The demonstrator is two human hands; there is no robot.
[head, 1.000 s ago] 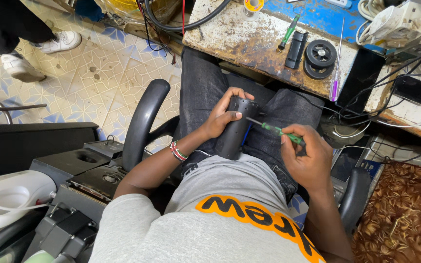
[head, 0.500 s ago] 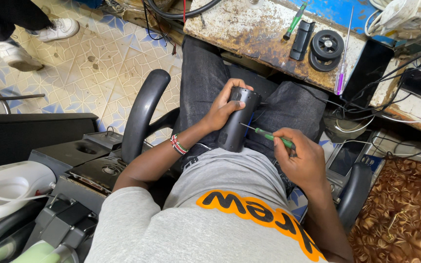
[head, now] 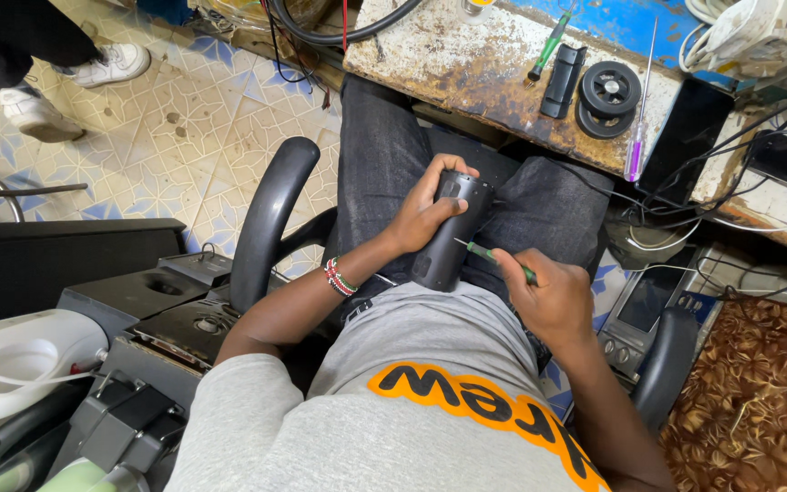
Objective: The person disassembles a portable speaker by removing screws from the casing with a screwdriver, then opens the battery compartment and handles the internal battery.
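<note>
A black cylindrical device (head: 448, 232) rests on the person's lap, the left hand (head: 421, 214) wrapped around it. The right hand (head: 553, 296) grips a green screwdriver (head: 494, 258), tip at its side. The casing looks closed, work apparently unfinished. A rusty counter (head: 466, 55) lies beyond.

Bright even daylight, soft faint shadows, sharp focus throughout, mild wide-angle stretch at edges, no glare
</note>
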